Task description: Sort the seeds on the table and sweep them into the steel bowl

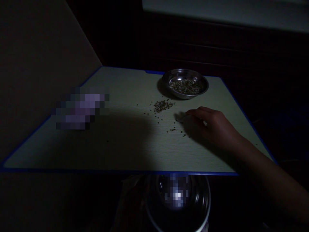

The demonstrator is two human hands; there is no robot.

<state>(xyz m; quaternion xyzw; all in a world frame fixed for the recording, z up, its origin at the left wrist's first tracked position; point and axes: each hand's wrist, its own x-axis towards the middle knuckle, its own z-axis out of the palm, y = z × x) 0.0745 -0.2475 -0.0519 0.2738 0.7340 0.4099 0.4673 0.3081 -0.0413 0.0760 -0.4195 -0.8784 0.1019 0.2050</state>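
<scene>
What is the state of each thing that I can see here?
Metal bowl: upright, partly filled
Grain pile: loose, spread at its edges
Table: dimly lit, partly shadowed
Round container below: open-topped, contents blurred
Right hand: fingers bent, grip unclear
Pixelated thing, left: state hidden

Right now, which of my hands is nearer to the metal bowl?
Right. Your right hand is over the table, on your side of the metal bowl and a little to its right, not touching it. Your left hand is out of view.
</scene>
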